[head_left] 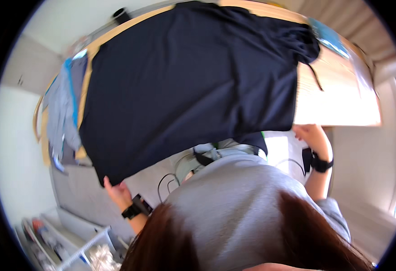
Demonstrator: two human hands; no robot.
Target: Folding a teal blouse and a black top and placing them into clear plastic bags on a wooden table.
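Note:
A large black garment (pixel 189 81) lies spread across a light wooden table (pixel 329 106), its near edge hanging over the front. Soft creases run through its right half. At the far right the cloth is bunched, and a thin dark cord (pixel 316 77) trails from it onto the wood. My left hand (pixel 119 193) is closed on the garment's near left corner, lower and closer to me than the other end. My right hand (pixel 312 137) pinches the near right corner beside the table's front edge. Both wrists wear black bands.
Grey clothing with blue trim (pixel 64 101) hangs at the table's left end. A blue plastic-wrapped packet (pixel 328 37) lies at the back right, and a black cylinder (pixel 121 16) stands at the back left. A white storage bin (pixel 78 237) sits low on the left.

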